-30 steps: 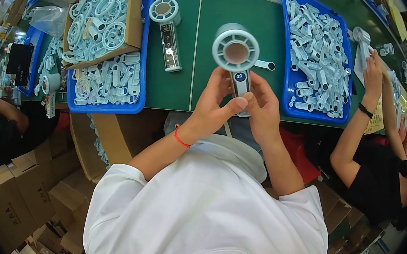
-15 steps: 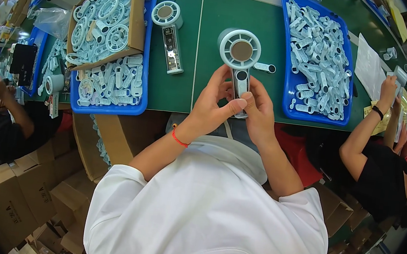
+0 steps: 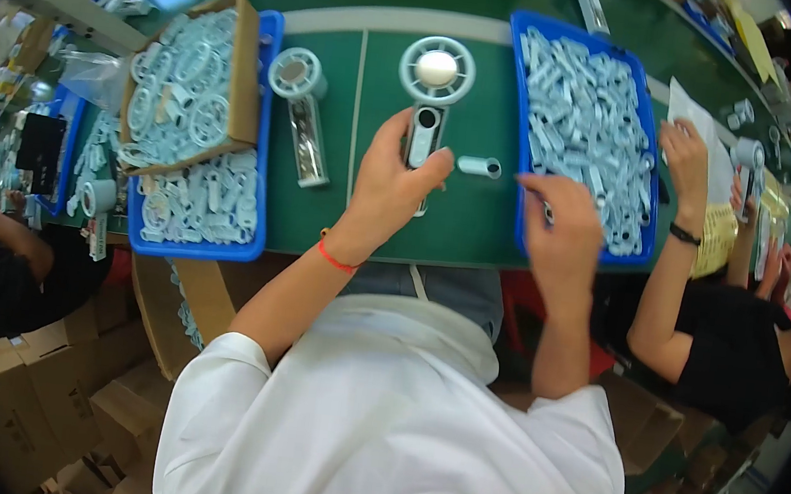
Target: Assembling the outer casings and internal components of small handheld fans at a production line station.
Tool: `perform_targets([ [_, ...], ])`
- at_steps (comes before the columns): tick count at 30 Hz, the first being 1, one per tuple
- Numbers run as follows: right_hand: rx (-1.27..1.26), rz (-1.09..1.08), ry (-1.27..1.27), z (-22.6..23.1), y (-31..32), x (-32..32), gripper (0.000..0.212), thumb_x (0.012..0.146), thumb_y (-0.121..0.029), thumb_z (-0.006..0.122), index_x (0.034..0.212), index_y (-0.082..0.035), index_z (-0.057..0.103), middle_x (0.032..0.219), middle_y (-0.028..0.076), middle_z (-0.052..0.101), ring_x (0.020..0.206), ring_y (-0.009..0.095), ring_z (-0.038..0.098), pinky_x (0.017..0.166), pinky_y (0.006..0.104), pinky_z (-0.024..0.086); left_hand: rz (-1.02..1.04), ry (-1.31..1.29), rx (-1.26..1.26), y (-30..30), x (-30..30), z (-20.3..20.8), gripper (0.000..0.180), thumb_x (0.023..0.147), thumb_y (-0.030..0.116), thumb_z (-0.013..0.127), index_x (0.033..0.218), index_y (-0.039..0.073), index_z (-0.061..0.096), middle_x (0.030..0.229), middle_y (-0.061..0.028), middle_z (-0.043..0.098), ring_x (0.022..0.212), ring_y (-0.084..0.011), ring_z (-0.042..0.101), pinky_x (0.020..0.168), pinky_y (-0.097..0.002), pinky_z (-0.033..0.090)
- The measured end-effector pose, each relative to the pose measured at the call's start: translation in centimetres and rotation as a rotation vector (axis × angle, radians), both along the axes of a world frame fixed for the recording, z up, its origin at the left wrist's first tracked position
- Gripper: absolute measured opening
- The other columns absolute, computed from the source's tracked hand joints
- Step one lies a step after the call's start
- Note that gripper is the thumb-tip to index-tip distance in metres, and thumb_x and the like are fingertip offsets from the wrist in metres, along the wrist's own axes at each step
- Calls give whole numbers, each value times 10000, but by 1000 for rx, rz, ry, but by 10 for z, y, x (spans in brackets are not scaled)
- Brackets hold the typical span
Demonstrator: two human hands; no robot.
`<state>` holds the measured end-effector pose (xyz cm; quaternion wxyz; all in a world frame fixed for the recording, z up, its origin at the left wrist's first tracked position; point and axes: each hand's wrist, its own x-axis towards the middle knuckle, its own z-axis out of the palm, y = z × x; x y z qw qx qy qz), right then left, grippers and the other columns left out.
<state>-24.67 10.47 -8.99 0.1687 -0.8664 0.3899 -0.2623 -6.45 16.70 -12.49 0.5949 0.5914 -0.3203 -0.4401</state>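
In my left hand (image 3: 394, 174) is a pale handheld fan (image 3: 465, 77), its fingers closed around the handle. The fan stands head away from me, with a spoked ring, a bright round hub and a dark oval opening at the top of the handle. My right hand (image 3: 568, 233) is over the near left edge of the blue tray (image 3: 522, 224) of small pale parts (image 3: 587, 103). Its fingers are curled and slightly blurred; a small dark-and-pale bit shows between them, too unclear to name. Between the fan and this tray lies a loose small pale cover (image 3: 479, 166).
Left of my hands lies another handheld fan (image 3: 306, 134), its handle's inside exposed. Farther left, a cardboard box (image 3: 247, 74) of pale rings rests on a second blue tray (image 3: 259, 222) of parts. A co-worker's hand (image 3: 685, 168) is beyond the right tray.
My right hand has let go of the fan and moved right to the tray's edge. My left hand keeps the fan. The view has shifted, and the fan's hub now looks bright.
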Motion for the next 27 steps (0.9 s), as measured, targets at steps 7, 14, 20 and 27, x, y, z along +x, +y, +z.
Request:
perform_targets([
  [7,-258,146,505,-23,-41,-32,146,718,-8,494,810,-73,586,806,68,568,797,263,511,698,359,403,311,-534,74,-187,73,0,402,695,211,642,993,-36,535,951,-187,577,929,-330,524,816,-397,430],
  [14,-173,233,368,-21,-50,-39,198,653,-19,589,847,-57,588,775,87,544,787,269,515,677,368,415,387,-816,464,-299,93,-22,451,691,343,683,1007,42,567,1111,-137,435,1066,-307,392,916,-404,329],
  [20,-40,121,114,-18,-51,-33,286,622,16,666,883,-50,569,742,99,550,705,294,525,624,385,434,1119,-750,316,-298,107,-8,601,664,436,722,1023,70,409,1087,-110,409,1044,-286,397,858,-409,318],
  [27,-121,269,43,-8,-5,1,278,703,-32,630,981,-45,623,778,89,571,553,201,564,464,296,442,1012,-256,909,-330,136,1,591,683,393,642,1080,18,417,1109,-115,399,1043,-238,414,857,-338,336],
])
